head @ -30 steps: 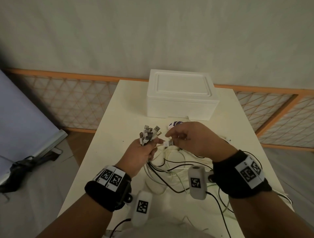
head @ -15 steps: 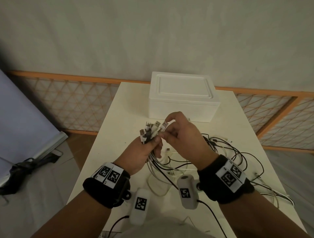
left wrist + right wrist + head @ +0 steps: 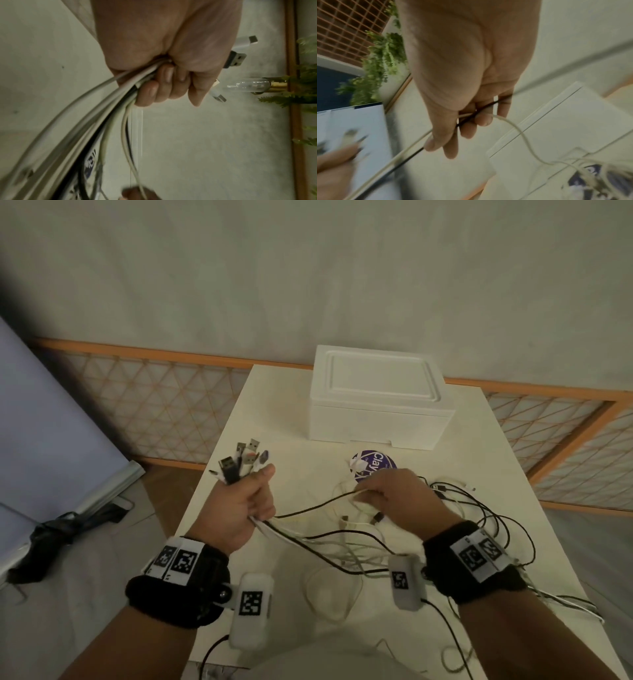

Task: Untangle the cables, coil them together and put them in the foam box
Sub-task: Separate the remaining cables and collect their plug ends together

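My left hand [image 3: 248, 505] [image 3: 163, 75] is fisted round a bundle of black and white cables, their USB plugs [image 3: 241, 462] [image 3: 235, 59] fanning out above the fist. The cables [image 3: 329, 537] [image 3: 102, 121] trail from under the fist across the table to the right. My right hand [image 3: 390, 496] [image 3: 465, 121] hovers over the tangle and pinches a black cable [image 3: 481, 109] and a white cable [image 3: 520, 134] between its fingers. Behind both hands the white foam box [image 3: 378, 400] [image 3: 556, 121] stands at the table's far end with its lid on.
A round purple-labelled object [image 3: 375, 467] lies just in front of the box. Loose cable loops [image 3: 479, 508] spread over the table's right half and toward its near edge. The cream table [image 3: 274, 412] has a floor drop on the left and a lattice fence [image 3: 154, 405] behind.
My hands have parted: the left moved left with the plug bundle, and the right swung down and right from the plugs to the loose cables, now pinching two strands.
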